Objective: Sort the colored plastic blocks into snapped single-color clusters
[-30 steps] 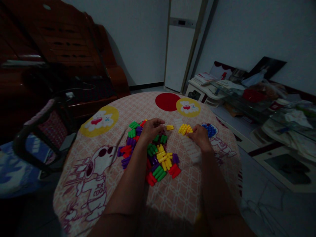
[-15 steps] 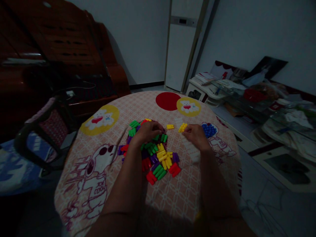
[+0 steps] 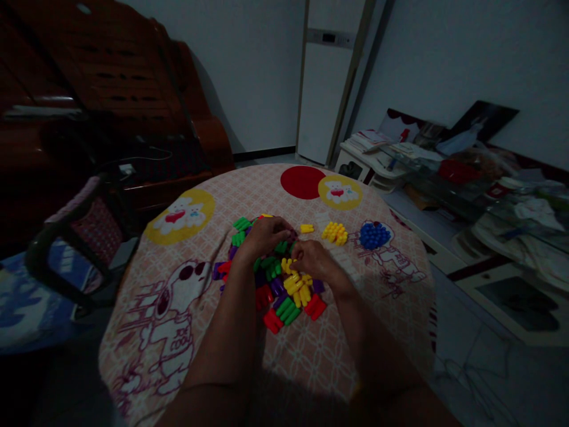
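A heap of small plastic blocks (image 3: 284, 293) in green, purple, yellow and red lies in the middle of a round table (image 3: 146, 308) with a cartoon-print cloth. My left hand (image 3: 264, 236) rests curled on the heap's far side. My right hand (image 3: 313, 261) sits on the heap's right part, fingers bent over yellow pieces; what they hold is hidden. To the right a cluster of yellow blocks (image 3: 335, 232) and a cluster of blue blocks (image 3: 374, 235) stand apart. A single yellow block (image 3: 306, 228) lies between.
A chair (image 3: 75, 237) with a patterned cushion stands at the table's left. Dark wooden furniture (image 3: 102, 101) fills the back left. A white appliance (image 3: 326, 83) stands by the far wall. A low table (image 3: 466, 178) piled with papers and clutter runs along the right.
My right hand has left the yellow cluster and moved left onto the mixed heap. The blue and yellow clusters now show uncovered. My left hand has stayed on the heap.
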Available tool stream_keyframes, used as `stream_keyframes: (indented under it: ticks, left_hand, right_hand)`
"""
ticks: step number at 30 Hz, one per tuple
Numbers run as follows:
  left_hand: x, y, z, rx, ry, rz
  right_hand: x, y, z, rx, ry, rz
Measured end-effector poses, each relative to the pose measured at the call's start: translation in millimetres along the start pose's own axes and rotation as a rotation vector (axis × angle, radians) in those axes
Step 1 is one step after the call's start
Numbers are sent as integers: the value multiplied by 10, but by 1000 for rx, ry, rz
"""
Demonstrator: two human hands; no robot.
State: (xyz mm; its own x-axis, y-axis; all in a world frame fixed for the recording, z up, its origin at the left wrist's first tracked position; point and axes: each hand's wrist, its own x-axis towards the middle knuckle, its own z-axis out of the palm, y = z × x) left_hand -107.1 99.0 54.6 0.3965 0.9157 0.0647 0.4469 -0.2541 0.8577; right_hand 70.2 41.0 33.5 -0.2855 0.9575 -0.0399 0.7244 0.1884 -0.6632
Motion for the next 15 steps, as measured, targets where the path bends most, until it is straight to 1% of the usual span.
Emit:
stream_keyframes:
  ticks: [2, 4, 6, 8, 10, 12, 15]
  left_hand:
    - [0, -5, -8, 5, 5, 6]
    - [10, -20, -18, 26, 21, 17]
    - [22, -39, -22, 61, 38, 25]
    - [31, -55, -21, 78, 31, 36]
    - [36, -69, -21, 77, 7, 55]
    - [38, -83, -26, 88, 7, 63]
    - [48, -102, -37, 135, 70, 50]
  right_hand:
    - [11, 64, -101, 59, 69, -4]
    - [-1, 142, -227, 48, 177, 21]
    - [-28, 225, -357, -37, 300, 87]
    - [-59, 302, -463, -173, 390, 166]
    - [-82, 362, -524, -307, 423, 223]
    - [-94, 402, -539, -399, 424, 256]
    - [-95, 432, -510, -487, 416, 276]
